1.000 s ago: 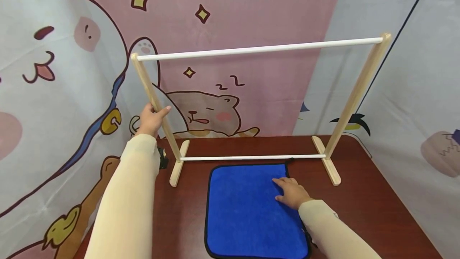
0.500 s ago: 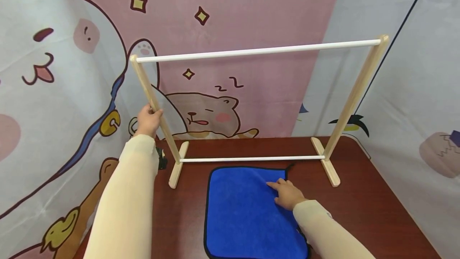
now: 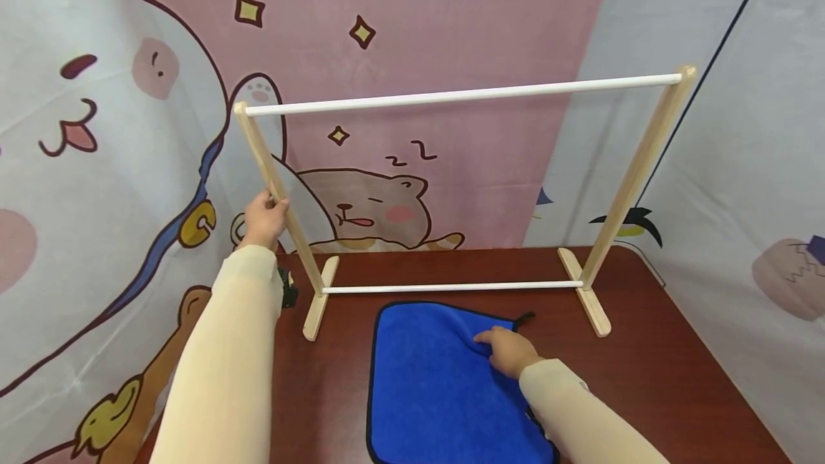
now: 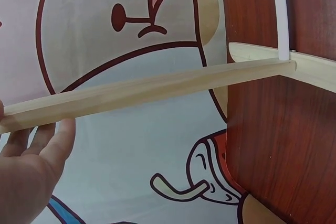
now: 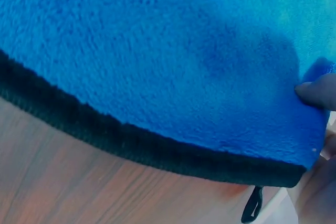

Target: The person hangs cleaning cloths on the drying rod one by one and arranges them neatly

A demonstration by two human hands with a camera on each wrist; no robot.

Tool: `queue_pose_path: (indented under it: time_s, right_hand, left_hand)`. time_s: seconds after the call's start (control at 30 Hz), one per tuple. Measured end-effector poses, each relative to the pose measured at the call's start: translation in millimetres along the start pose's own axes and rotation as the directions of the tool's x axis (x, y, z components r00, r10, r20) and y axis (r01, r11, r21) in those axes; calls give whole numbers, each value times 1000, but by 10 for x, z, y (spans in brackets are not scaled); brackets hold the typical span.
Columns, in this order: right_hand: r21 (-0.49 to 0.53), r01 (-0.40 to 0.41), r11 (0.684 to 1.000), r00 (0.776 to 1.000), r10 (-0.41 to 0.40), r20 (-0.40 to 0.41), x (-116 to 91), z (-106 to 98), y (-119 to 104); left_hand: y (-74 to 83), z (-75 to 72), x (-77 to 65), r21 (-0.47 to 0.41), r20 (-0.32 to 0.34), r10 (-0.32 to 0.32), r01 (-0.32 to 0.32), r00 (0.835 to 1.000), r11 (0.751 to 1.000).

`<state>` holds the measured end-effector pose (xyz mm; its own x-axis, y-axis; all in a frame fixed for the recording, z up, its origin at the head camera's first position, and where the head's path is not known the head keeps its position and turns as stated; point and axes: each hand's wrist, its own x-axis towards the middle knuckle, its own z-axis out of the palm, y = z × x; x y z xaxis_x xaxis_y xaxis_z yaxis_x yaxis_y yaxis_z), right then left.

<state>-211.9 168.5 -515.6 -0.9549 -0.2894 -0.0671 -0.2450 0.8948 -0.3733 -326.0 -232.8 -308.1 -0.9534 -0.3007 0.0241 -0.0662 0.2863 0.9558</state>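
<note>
My left hand grips the left wooden post of a rack, fingers wrapped around it. That post crosses the left wrist view, with my fingers under its edge. A blue towel with black edging lies flat on the table in front of the rack. At its far right part, my right hand pinches the cloth, which wrinkles towards the fingers. In the right wrist view my thumb lies on top of the towel near a corner, other fingers below the edge. A black loop hangs by that corner.
The rack has a white top bar, a white lower bar and a right post on wooden feet. Beneath is a dark red-brown table. Cartoon-printed cloth stands close behind and at both sides.
My right hand has moved slightly left and towards me, closing on the towel. The towel's far right corner has been drawn towards me and wrinkled. My left thumb has closed onto the post.
</note>
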Motion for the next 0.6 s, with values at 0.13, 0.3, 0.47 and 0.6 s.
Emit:
queue_pose_path:
  time_s: [0.13,0.3,0.47,0.6]
  right_hand:
    - [43,-6,999,1000,6,-14,16,-22,-20]
    - [112,5,994,999,0,-40,54,-94,-39]
    - [171,76,982,993,-59,-102,76,-227,-88]
    - [169,137,976,982,-112,-152,96,-347,-156]
  left_hand:
    - [-18,-11,23,-17,-3,-12,11,1000,1000]
    - [-31,-15,16,-31,9,-7,7,1000,1000]
    - [-15,-20,-16,-18,22,15,-15,1000,1000]
    - [-1,-31,-32,-7,32,21,-21,999,1000]
